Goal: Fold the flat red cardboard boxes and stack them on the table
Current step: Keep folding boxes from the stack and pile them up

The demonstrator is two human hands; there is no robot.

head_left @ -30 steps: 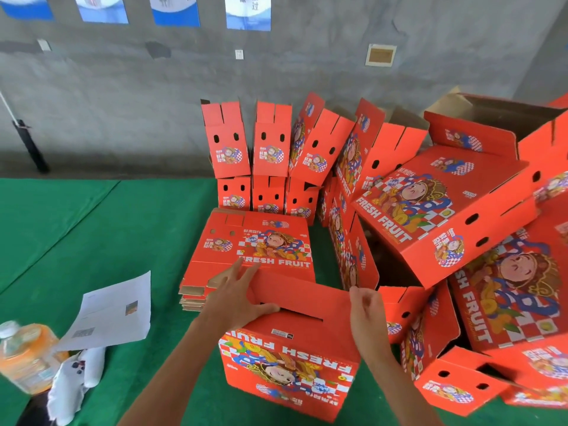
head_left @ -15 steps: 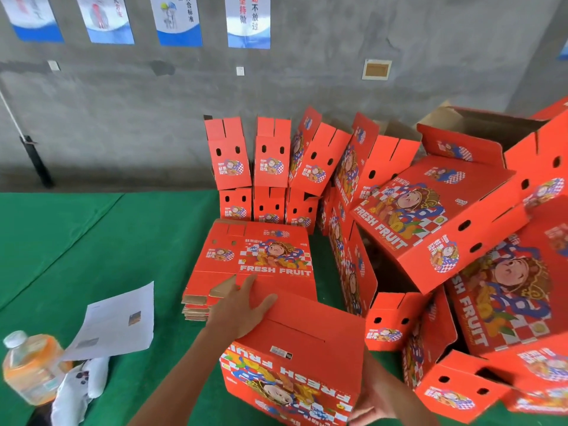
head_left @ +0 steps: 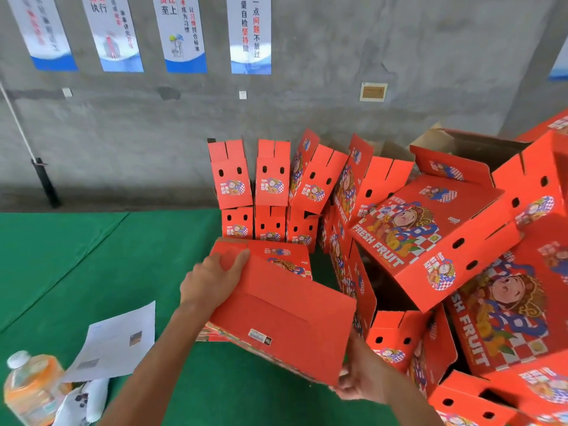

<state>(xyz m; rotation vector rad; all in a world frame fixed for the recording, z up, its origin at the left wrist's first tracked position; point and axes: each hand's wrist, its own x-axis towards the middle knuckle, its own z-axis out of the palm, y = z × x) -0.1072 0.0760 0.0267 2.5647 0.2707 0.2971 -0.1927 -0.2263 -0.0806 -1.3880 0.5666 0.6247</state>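
At the near left corner of the green table (head_left: pixel 92 256) stands one bottle of orange drink (head_left: pixel 29 388), with one white cloth (head_left: pixel 81 404) beside it and one sheet of printed paper (head_left: pixel 116 341) lying partly over the cloth. On the wall behind hang four posters (head_left: pixel 184 32).

The left hand (head_left: pixel 212 281) lies spread on the far left corner of the folded box (head_left: pixel 282 318), fingers curled over its edge and thumb flat on the plain red panel. That box is held above the table's near middle, tilted, its plain panel facing up and its long axis running from far left to near right. Under and behind it lies one stack of flat boxes (head_left: pixel 276 256), printed face up. The right hand (head_left: pixel 359 385) grips the box's near right corner from below, fingers closed around the edge.

Against the wall stand six narrow folded boxes (head_left: pixel 270 182), three over three. To the right, a heap of assembled boxes (head_left: pixel 430 241) leans at many angles; their number cannot be counted.
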